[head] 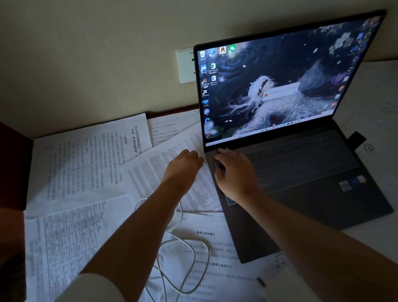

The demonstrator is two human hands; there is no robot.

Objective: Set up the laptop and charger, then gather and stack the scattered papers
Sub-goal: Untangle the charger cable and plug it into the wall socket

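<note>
head view: left hand point(185, 164) fingers curled at laptop point(295, 163) edge, grasp unclear; right hand point(233, 171) fingers spread on keyboard.

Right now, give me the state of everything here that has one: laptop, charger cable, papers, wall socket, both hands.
laptop: lid open, screen lit, showing a desktop
charger cable: loosely coiled on the papers; whether it is connected cannot be told
papers: scattered, overlapping, not stacked
wall socket: no plug visible
left hand: at the laptop's left edge, fingers hidden
right hand: open, resting on the keyboard's left side
</note>
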